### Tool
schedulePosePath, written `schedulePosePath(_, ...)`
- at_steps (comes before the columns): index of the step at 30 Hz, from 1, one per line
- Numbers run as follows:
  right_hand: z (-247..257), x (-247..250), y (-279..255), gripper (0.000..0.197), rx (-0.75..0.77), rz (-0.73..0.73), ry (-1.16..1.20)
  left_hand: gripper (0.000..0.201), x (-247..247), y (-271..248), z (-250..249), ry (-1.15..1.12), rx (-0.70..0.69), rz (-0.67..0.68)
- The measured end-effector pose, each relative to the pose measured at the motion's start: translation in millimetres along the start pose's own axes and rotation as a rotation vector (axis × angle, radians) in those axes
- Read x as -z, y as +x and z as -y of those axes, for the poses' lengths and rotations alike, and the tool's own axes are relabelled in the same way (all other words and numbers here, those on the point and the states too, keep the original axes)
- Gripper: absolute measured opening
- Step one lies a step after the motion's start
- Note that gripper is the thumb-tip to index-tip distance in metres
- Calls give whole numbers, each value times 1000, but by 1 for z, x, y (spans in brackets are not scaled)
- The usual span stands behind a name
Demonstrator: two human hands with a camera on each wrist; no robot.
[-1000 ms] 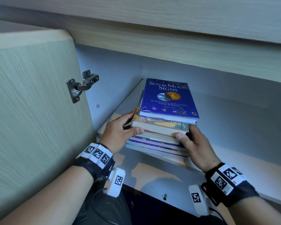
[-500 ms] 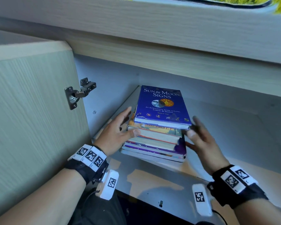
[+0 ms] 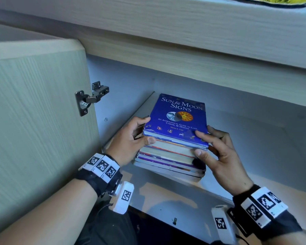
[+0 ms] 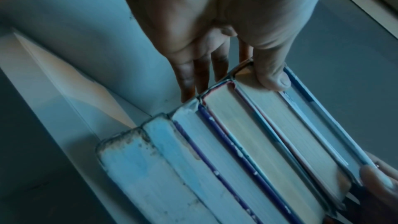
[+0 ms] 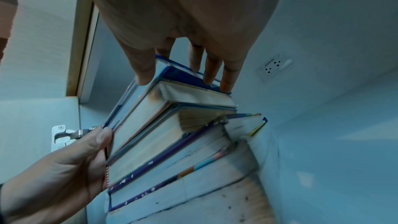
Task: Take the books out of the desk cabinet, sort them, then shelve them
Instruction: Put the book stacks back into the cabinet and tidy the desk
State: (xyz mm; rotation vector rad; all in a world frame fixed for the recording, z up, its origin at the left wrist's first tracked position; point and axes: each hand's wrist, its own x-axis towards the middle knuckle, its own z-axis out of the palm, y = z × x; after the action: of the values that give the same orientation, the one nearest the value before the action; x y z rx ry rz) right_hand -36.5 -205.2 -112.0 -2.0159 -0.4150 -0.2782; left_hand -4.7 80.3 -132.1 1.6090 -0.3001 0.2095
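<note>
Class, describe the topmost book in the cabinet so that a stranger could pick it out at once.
Look inside the open pale wood-grain desk cabinet, where one stack of books lies flat between two hands. The top one is the glossy blue hardback; it alone shows its cover, titled "Sun & Moon Signs", with a moon and sun picture.

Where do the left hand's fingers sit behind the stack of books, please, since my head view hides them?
Observer: In the left wrist view, the left hand has its fingers laid straight down the side of the stack of books. The tips are against the middle books, not beneath the stack.
Operator: Thank you. Is there anything on the wall beyond the stack?
Observer: The right wrist view shows a wall socket there.
Operator: Is any binding unusual?
Observer: One lower book is a spiral-bound book, with its coil beside the left hand.
</note>
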Motion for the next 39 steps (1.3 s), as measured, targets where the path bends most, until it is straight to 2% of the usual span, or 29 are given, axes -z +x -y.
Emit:
schedulePosePath(2, -5, 7, -1, 71, -66, 30, 33, 60, 2, -2, 2, 44, -13, 17)
schedulePosePath(4, -11, 15, -1, 97, -198, 90, -25, 76, 7, -5, 9, 112, 12, 36)
schedulePosePath(5, -14, 16, -1, 103, -250, 158, -125, 88, 11, -8, 13, 188, 54, 47)
schedulePosePath(7, -17, 14, 2, 92, -275, 316, -383, 99, 17, -13, 22, 466, 143, 115)
schedulePosePath(9, -18, 8, 8, 77, -261, 396, -638, 84, 13, -18, 26, 745, 176, 207)
schedulePosePath(10, -19, 5, 11, 79, -272, 428, -745, 72, 10, -20, 26, 828, 175, 216)
schedulePosePath(13, -22, -3, 16, 80, -323, 542, -963, 55, 5, -24, 24, 877, 196, 189)
schedulePosePath(15, -20, -5, 16, 71, -316, 547, -975, 54, 7, -23, 26, 861, 208, 180)
schedulePosePath(21, -13, -10, 32, 65, -343, 554, -932, 60, 9, 0, 31, 886, 257, 202)
schedulePosePath(24, -22, -13, 52, 67, -381, 515, -915, 84, 8, 12, 46, 982, 314, 148)
schedulePosePath(26, -29, -17, 66, 71, -404, 509, -920, 93, 10, 13, 51, 1081, 368, 118)
schedulePosePath(29, -40, -20, 90, 71, -465, 520, -899, 102, 12, 8, 51, 1176, 433, 180)
schedulePosePath(35, -56, -30, 145, 76, -502, 524, -867, 118, 8, 17, 48, 1183, 508, 312)
schedulePosePath(39, -69, -47, 186, 93, -545, 473, -772, 121, 7, 24, 50, 1211, 540, 395)
